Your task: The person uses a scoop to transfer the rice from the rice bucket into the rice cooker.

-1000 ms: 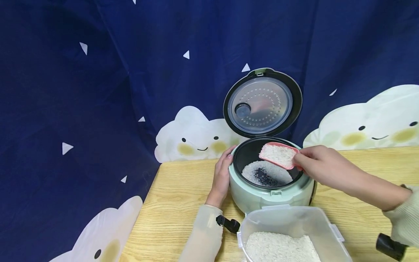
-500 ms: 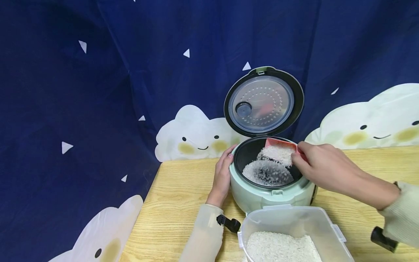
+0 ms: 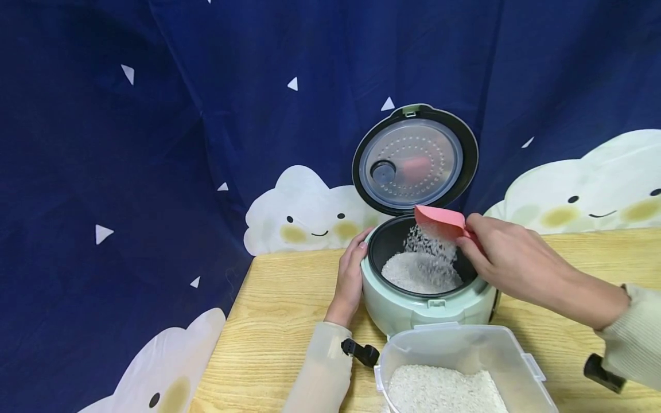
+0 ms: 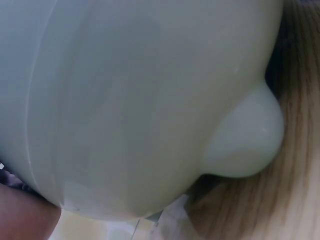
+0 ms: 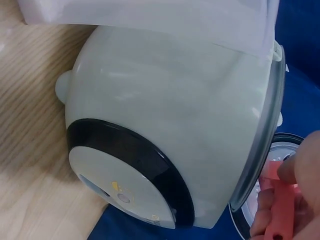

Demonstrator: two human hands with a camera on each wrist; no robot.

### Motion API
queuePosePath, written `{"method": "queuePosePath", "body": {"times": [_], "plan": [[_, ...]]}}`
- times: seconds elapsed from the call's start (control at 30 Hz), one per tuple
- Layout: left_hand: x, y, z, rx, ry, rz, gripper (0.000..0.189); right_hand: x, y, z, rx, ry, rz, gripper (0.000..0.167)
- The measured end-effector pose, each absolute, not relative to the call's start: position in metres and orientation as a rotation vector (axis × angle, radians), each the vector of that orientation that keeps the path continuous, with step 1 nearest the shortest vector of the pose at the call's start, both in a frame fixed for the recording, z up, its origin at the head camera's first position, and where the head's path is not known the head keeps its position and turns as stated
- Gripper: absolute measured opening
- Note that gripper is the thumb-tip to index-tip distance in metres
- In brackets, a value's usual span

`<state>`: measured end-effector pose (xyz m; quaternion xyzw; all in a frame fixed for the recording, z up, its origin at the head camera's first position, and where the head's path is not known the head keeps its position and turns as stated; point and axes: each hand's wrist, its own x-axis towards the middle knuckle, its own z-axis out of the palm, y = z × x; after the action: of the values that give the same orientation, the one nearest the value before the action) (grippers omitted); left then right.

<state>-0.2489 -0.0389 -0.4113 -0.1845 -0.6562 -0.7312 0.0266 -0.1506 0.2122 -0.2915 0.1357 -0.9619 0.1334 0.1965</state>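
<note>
My right hand [image 3: 508, 255] pinches the handle of a pink scoop [image 3: 439, 217], tipped over above the open pot of a pale green rice cooker [image 3: 423, 315]. White grains fall from the scoop onto the mound of rice [image 3: 405, 271] in the pot. In the right wrist view, fingers and thumb close around the scoop's handle [image 5: 282, 212]. My left hand [image 3: 351, 278] rests against the cooker's left side, its fingers laid along the wall near the rim. The left wrist view mostly holds the cooker's smooth body [image 4: 125, 110].
Behind the pot, the cooker's lid [image 3: 444, 135] stands raised. A clear plastic container [image 3: 434, 344] with rice [image 3: 446, 390] sits directly in front of the cooker. Both are on a wooden table [image 3: 279, 321], backed by a dark blue curtain [image 3: 320, 46] with clouds.
The scoop was level and full, then tilted; now it is turned over with its underside showing. Rice has poured down, covering the dark patch in the pot. The left hand stays put.
</note>
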Motion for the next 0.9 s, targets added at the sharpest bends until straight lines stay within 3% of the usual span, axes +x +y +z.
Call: {"method": "queuePosePath", "body": {"times": [0.53,0.9], "plan": [[-0.249,-0.039,-0.412,-0.569,-2.019,-2.266,0.051,-0.135,0.211,-0.287,0.381,-2.684,0.434,0.008],[-0.250,-0.039,-0.413,-0.558,-2.025,-2.257,0.048,-0.107,0.205,-0.287,0.464,-2.620,0.445,0.016]]}}
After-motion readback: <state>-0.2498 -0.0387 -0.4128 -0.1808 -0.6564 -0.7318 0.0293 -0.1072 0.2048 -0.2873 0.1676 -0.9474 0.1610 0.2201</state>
